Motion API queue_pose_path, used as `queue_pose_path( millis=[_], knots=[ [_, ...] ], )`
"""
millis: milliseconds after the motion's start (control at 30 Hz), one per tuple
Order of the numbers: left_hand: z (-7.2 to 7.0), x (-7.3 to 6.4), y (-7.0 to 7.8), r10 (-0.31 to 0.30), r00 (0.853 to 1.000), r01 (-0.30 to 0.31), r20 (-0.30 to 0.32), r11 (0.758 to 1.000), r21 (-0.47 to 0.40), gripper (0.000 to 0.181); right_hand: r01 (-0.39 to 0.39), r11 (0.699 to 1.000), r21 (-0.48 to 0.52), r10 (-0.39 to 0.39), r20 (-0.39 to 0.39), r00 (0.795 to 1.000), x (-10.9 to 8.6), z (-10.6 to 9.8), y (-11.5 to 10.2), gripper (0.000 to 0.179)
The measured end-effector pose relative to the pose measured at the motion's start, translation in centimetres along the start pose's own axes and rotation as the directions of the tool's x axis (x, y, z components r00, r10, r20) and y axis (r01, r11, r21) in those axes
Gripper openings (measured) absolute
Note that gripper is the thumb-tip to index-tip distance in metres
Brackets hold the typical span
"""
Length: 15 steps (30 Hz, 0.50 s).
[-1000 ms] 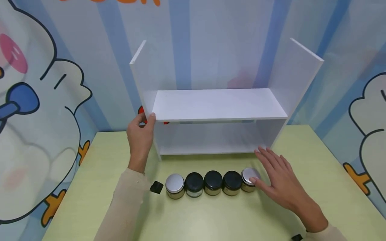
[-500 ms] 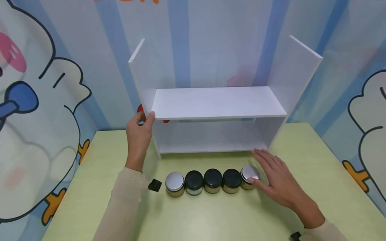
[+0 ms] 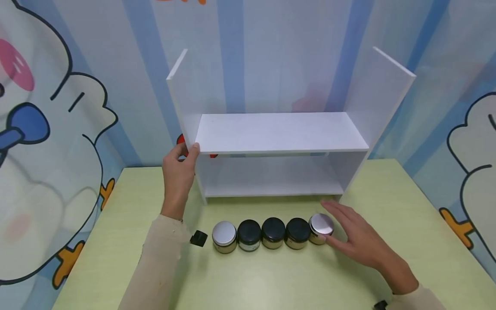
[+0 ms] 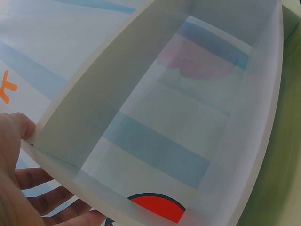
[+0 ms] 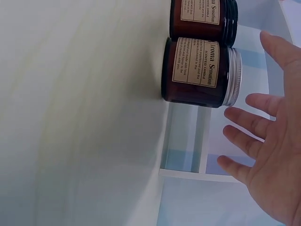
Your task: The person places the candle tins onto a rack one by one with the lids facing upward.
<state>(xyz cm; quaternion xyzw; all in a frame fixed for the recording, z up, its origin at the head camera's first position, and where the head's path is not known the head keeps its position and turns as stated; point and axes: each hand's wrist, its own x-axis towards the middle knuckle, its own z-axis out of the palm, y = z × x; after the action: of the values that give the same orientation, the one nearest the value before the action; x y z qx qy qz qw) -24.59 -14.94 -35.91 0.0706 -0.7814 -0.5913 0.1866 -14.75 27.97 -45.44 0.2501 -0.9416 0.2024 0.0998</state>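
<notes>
Five lidded jars [image 3: 273, 231] stand in a row on the table [image 3: 267, 280], nearer than the white shelf [image 3: 283, 132]. The right hand [image 3: 360, 239], fingers spread, is just beside the rightmost jar [image 3: 320, 224]; the left hand [image 3: 179, 176] pinches the shelf's left panel [image 3: 187, 103].

Blue-striped wall [image 3: 279, 51], cartoon figures [image 3: 42, 202], pale green table [image 3: 255, 280]

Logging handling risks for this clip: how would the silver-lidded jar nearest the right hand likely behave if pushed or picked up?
The silver-lidded jar looks like dark glass: probably rigid and breakable. Squat and upright, it would likely slide before tipping. Pushed along the line of jars, it could knock the black-lidded jar beside it.
</notes>
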Motion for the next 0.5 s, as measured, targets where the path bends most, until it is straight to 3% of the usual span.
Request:
queue_pose_path(
  millis=[267, 500],
  knots=[
    [-0.11, 0.00, -0.02, -0.014, 1.000, 0.014, 0.009, 1.000, -0.001, 0.053, -0.066, 0.995, 0.068, 0.063, 0.054, 0.997, -0.12, 0.30, -0.30, 0.071],
    [-0.11, 0.02, -0.08, -0.003, 1.000, 0.003, 0.013, 1.000, -0.007, 0.052, -0.079, 0.993, 0.091, 0.074, 0.058, 0.996, -0.12, 0.61, -0.25, 0.068]
  ],
)
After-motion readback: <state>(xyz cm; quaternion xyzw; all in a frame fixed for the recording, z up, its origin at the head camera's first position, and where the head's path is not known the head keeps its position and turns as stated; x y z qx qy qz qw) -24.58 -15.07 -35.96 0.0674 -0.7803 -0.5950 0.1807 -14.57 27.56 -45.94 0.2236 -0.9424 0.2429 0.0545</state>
